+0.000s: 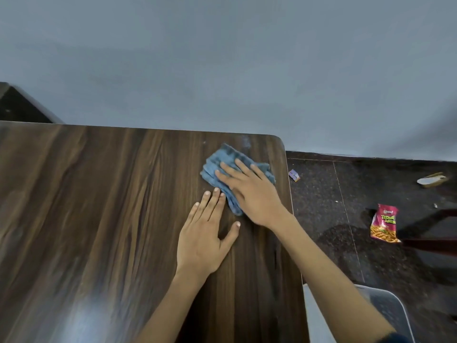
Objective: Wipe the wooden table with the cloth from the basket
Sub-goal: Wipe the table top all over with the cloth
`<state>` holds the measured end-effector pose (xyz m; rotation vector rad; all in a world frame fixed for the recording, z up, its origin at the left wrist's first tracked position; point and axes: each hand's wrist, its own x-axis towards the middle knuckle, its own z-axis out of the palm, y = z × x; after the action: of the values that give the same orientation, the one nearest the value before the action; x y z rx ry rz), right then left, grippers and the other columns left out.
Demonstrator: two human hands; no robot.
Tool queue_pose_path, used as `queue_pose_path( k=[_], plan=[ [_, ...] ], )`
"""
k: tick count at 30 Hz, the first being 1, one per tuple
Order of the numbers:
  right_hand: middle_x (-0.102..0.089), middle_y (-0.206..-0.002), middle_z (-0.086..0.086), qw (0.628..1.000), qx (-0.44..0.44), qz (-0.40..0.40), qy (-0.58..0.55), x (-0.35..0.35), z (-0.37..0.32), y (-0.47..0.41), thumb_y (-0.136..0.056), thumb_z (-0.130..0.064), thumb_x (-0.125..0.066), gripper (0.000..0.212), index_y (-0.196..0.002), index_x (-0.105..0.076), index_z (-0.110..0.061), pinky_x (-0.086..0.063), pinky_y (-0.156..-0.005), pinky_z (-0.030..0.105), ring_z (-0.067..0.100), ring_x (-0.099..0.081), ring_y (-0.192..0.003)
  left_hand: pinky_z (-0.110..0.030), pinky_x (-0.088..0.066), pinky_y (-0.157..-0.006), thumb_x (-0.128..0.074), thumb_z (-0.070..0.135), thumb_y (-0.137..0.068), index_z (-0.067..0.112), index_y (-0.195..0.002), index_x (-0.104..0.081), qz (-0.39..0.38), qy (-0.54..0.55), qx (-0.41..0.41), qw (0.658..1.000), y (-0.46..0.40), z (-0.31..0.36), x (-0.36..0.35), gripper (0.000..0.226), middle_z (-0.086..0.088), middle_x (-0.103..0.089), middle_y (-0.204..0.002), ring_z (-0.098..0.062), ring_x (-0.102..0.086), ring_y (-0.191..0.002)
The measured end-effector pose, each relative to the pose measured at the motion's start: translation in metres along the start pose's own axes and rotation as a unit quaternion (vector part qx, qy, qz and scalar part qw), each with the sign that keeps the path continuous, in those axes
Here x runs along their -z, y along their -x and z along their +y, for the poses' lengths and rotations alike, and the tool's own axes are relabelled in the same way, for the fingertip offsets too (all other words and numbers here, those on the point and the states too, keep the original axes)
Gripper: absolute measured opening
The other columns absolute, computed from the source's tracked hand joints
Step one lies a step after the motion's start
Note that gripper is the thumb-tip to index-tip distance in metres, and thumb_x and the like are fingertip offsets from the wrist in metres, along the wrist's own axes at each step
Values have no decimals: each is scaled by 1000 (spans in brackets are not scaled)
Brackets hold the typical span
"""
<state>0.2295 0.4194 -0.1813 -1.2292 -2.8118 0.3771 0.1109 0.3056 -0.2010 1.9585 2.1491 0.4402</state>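
Observation:
A crumpled blue cloth (222, 160) lies on the dark wooden table (99, 194) near its far right corner. My right hand (249, 191) presses flat on the cloth with straight, spread fingers. My left hand (206, 229) rests flat on the bare wood just in front of the cloth, and its fingertips touch the cloth's near edge. A pale smudge shows on the wood just beyond the cloth. No basket is in view.
The table's right edge (294, 231) drops to a dark speckled floor. On the floor lie a red snack packet (384, 224), a small wrapper (294, 175) and a scrap of paper (431, 179). A grey translucent chair (385, 308) stands at the lower right. A blue-grey wall runs behind.

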Motion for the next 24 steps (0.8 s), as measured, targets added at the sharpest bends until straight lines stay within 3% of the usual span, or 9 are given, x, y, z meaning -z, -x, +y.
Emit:
queue_pose_path(
  k=[4, 7, 10, 12, 15, 17, 19, 22, 24],
  plan=[
    [-26, -153, -7, 992, -109, 51, 41, -4, 13, 41, -93, -30, -18, 54, -146, -26, -30, -8, -115, 36, 20, -19, -143, -24, -5, -113, -21, 60, -89, 21, -144, -24, -3, 16, 4, 1000, 1, 0, 0, 67, 9, -16, -150, -4, -6, -139],
    [-11, -157, -1, 973, -218, 45, 57, 1, 30, 12, -97, -23, -33, 56, -149, -13, -24, -8, -116, 41, 26, -6, -145, -22, 1, -112, -14, 61, -87, 24, -145, -18, -1, 19, 1, 1000, 1, 0, 2, 69, 12, -7, -150, -2, 0, -139],
    [-4, -158, 4, 955, -290, 50, 43, 16, 36, -40, -95, -28, -42, 65, -149, -8, -19, -7, -116, 46, 31, -2, -144, -21, -1, -112, -15, 59, -88, 23, -145, -22, 6, 28, 0, 1000, 2, 1, 3, 68, 10, -14, -151, -2, -3, -139],
    [0, -158, 6, 961, -272, 23, 41, 18, 23, -64, -93, -30, -46, 71, -150, -5, -17, -3, -115, 47, 32, 0, -144, -22, -5, -113, -17, 54, -90, 20, -144, -28, 10, 35, 0, 999, 4, 1, 3, 64, 7, -22, -151, -2, -7, -138],
    [4, -158, 5, 989, -140, -13, 51, 9, -18, -59, -92, -27, -49, 76, -150, -1, -18, 0, -115, 45, 28, 3, -145, -25, -13, -112, -22, 44, -93, 14, -139, -37, 23, 33, 6, 999, 7, 1, 3, 57, -1, -36, -147, -7, -21, -137],
    [3, -158, 1, 993, -100, -12, 66, 3, -23, -38, -92, -26, -48, 75, -150, -1, -19, 0, -117, 44, 24, 3, -145, -25, -15, -112, -23, 42, -94, 13, -139, -39, 26, 30, 10, 999, 9, 1, 4, 56, -2, -38, -146, -9, -26, -137],
    [0, -158, 0, 981, -173, 10, 87, 5, -7, -23, -90, -24, -49, 75, -150, -3, -19, -2, -117, 46, 22, 0, -145, -24, -14, -113, -22, 42, -94, 14, -140, -36, 24, 37, 11, 999, 11, 0, 3, 56, 0, -35, -147, -8, -23, -138],
    [2, -158, 3, 928, -366, 32, 58, 15, 20, -21, -91, -30, -48, 76, -150, -2, -17, -4, -117, 47, 28, 0, -145, -24, -11, -114, -28, 38, -97, 17, -143, -30, 21, 51, 14, 998, 11, 0, 2, 50, 4, -28, -150, -6, -16, -139],
    [3, -158, 5, 911, -409, 32, 30, 19, 20, -36, -94, -32, -44, 73, -150, -1, -14, -6, -117, 47, 33, 0, -144, -24, -11, -114, -28, 38, -97, 17, -142, -31, 28, 47, 19, 998, 11, 0, 1, 50, 3, -29, -150, -7, -17, -139]
  ],
)
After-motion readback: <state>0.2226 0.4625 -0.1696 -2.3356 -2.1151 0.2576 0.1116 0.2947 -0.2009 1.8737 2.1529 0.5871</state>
